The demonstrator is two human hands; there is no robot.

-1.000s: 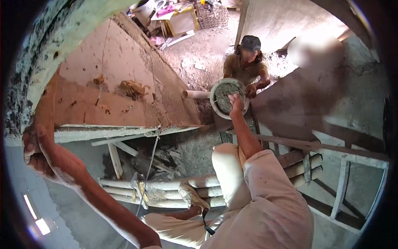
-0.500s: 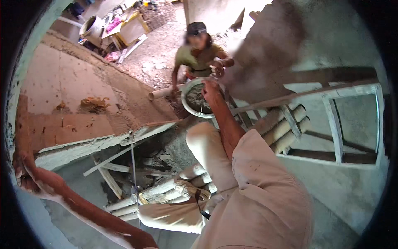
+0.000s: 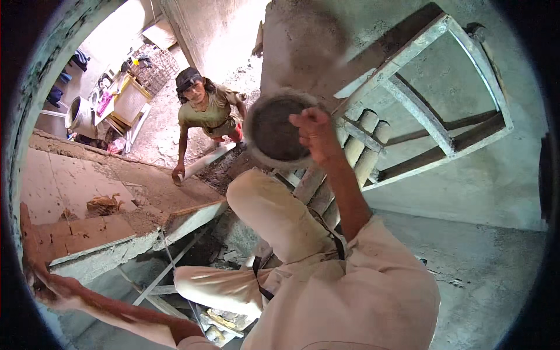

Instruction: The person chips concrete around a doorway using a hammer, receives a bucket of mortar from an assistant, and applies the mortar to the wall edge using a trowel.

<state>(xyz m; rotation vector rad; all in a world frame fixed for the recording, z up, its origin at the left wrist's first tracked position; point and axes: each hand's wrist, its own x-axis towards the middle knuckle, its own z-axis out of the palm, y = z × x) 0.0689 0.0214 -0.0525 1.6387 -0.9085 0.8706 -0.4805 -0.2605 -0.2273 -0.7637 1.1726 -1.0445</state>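
Note:
My right hand (image 3: 318, 133) is closed on the rim of a round bucket (image 3: 255, 153), at its right side. The bucket hangs tilted in front of my raised knee, its inside dark; I cannot tell how much mortar it holds. At the far left my left hand (image 3: 51, 289) curls round the edge of a brown upright board (image 3: 28, 230); its fingers are partly in shadow. Below and beyond the bucket, a co-worker (image 3: 207, 108) looks up, one hand on a pale pipe (image 3: 201, 163), the other arm partly behind the bucket.
A rough slab (image 3: 87, 181) with crumbs of debris lies to the left. To the right a wooden ladder-like frame (image 3: 420, 114) leans by the wall over bamboo poles (image 3: 364, 149). Rubble and sticks lie below my legs. A tilted drum (image 3: 74, 114) and boards stand at the far left.
My right hand has raised the bucket toward me, and its top has tipped. The co-worker's hand has come away from it. My view has turned, so the frame stands steeper.

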